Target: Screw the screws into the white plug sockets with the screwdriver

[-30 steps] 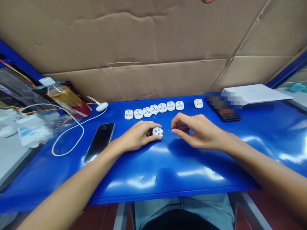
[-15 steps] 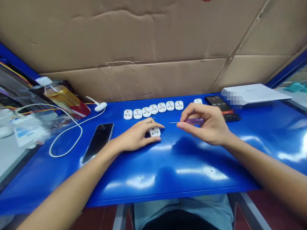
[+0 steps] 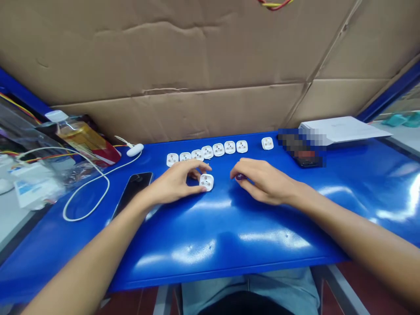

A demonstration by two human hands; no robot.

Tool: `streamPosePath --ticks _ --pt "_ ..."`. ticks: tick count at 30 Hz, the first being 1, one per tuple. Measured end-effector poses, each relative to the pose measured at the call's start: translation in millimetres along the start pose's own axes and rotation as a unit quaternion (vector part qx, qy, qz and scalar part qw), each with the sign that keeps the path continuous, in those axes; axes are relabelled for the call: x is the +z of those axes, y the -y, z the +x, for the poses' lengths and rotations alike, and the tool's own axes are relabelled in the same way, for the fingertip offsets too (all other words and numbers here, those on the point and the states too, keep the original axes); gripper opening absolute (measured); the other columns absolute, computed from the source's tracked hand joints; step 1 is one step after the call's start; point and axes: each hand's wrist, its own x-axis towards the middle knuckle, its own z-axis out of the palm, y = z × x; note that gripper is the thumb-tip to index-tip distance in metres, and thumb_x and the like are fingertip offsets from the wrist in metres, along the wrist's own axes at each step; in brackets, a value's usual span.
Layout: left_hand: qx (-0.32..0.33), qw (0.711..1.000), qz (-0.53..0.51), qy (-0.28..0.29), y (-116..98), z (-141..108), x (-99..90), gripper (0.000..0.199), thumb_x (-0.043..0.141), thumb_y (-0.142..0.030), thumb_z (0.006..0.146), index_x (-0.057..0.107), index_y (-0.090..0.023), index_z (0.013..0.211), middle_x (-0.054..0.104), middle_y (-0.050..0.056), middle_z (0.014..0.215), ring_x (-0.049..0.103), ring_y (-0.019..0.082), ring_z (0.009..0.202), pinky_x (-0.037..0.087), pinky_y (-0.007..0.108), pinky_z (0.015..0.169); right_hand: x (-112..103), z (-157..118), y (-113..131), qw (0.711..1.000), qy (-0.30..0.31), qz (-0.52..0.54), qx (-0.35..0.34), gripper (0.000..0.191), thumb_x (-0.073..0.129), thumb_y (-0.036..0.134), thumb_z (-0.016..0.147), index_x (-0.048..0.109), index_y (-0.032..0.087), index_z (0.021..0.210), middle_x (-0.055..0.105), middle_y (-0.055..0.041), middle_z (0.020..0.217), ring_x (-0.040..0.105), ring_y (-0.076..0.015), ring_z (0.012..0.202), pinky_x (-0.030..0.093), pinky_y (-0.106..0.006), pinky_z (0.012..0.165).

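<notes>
My left hand curls around a small white plug housing, rounded-square, with metal bits showing inside it. The thumb touches its lower edge and the other fingers are partly hidden behind it. To the right, my right hand is closed around a screwdriver; only the dark purple end of its handle shows at the fingers, and its shaft is hidden. Beyond the hands, several like housings lie in a row. One more housing sits apart at the right.
A smartphone lies left, partly under my left forearm. A white cable, a tilted bottle and plastic bags crowd the left side. At the back right are a dark phone, partly blurred out, and a white box. Cardboard walls the back.
My right hand has lowered and turned the screwdriver, so its shaft no longer shows. My left fingers have shifted, uncovering more of the plug housing. The view has tilted slightly.
</notes>
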Motion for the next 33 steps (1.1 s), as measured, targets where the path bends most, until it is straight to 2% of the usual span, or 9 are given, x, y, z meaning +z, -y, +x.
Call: streamPosePath --ticks 3,6,9,11,17,22,25,29,33 --pt "0.002 0.999 -0.036 -0.032 -2.9 3.9 15.2 0.037 0.080 -0.044 0.088 0.075 -0.022 0.118 0.078 0.005 0.109 0.073 0.023 0.094 0.060 0.037 0.088 4.3 1.7 7.7 1.000 0.010 -0.019 0.021 0.030 0.047 0.021 0.105 0.063 0.014 0.129 0.071 -0.0137 0.114 0.068 -0.0242 0.088 0.053 -0.038 0.074" --pt "0.000 0.991 -0.118 -0.066 -3.7 6.3 32.4 0.052 0.085 -0.039 0.084 0.069 -0.020 0.130 0.079 0.006 0.110 0.075 0.023 0.099 0.060 0.039 0.095 13.8 4.6 14.4 0.999 0.034 0.000 0.035 0.048 0.062 0.038 0.102 0.056 0.016 0.145 0.072 -0.0123 0.119 0.071 -0.0258 0.091 0.054 -0.037 0.072" --pt "0.002 0.985 -0.159 -0.062 -2.9 6.3 39.3 0.064 0.088 -0.037 0.082 0.063 -0.020 0.139 0.078 0.007 0.112 0.075 0.024 0.102 0.060 0.041 0.100 22.5 6.5 15.1 0.998 0.040 0.031 0.043 0.041 0.066 0.034 0.100 0.060 0.018 0.137 0.074 -0.0120 0.126 0.073 -0.0280 0.105 0.056 -0.037 0.079" --pt "0.009 0.986 -0.157 -0.055 -3.2 5.8 39.0 0.063 0.086 -0.036 0.084 0.061 -0.022 0.141 0.078 0.006 0.112 0.075 0.024 0.104 0.059 0.043 0.102 24.3 7.1 13.2 0.998 0.036 0.032 0.050 0.034 0.064 0.032 0.102 0.061 0.019 0.133 0.074 -0.0121 0.129 0.073 -0.0286 0.110 0.057 -0.038 0.083" --pt "0.041 0.989 -0.136 -0.040 -6.9 4.4 37.9 0.055 0.081 -0.033 0.090 0.062 -0.023 0.140 0.078 0.007 0.115 0.075 0.024 0.106 0.059 0.041 0.102 17.7 8.0 9.7 0.997 0.046 -0.024 0.061 0.045 0.062 0.035 0.103 0.054 0.019 0.144 0.071 -0.0123 0.127 0.073 -0.0271 0.098 0.054 -0.036 0.075" --pt "0.036 0.993 -0.099 -0.053 -6.4 4.1 36.4 0.066 0.083 -0.036 0.087 0.057 -0.024 0.146 0.076 0.007 0.120 0.074 0.023 0.104 0.059 0.041 0.101 11.9 8.0 6.6 0.994 0.077 -0.037 0.074 0.034 0.064 0.032 0.100 0.063 0.019 0.131 0.075 -0.0097 0.124 0.073 -0.0242 0.090 0.049 -0.033 0.070" --pt "0.034 0.996 -0.060 -0.061 -7.4 4.1 33.1 0.054 0.081 -0.038 0.089 0.064 -0.024 0.139 0.075 0.006 0.120 0.073 0.021 0.100 0.060 0.039 0.096 3.6 6.1 -5.4 0.991 0.059 -0.042 0.113 0.027 0.065 0.033 0.099 0.066 0.021 0.123 0.078 -0.0076 0.118 0.074 -0.0249 0.093 0.049 -0.033 0.074" --pt "0.030 0.997 -0.030 -0.058 -10.0 4.4 31.7 0.035 0.077 -0.039 0.093 0.073 -0.022 0.124 0.078 0.004 0.110 0.074 0.019 0.097 0.059 0.033 0.092 -12.5 1.5 -36.5 0.977 0.033 -0.073 0.196 0.023 0.067 0.037 0.096 0.070 0.022 0.112 0.080 -0.0079 0.106 0.074 -0.0273 0.096 0.049 -0.033 0.079" --pt "0.041 0.997 0.037 -0.058 -8.3 4.5 31.8 0.024 0.070 -0.039 0.098 0.077 -0.021 0.112 0.079 0.003 0.101 0.074 0.019 0.090 0.058 0.031 0.083 -23.6 -5.2 -69.3 0.957 0.013 -0.110 0.268 0.028 0.069 0.036 0.094 0.071 0.020 0.117 0.079 -0.0092 0.102 0.073 -0.0282 0.093 0.049 -0.035 0.080"
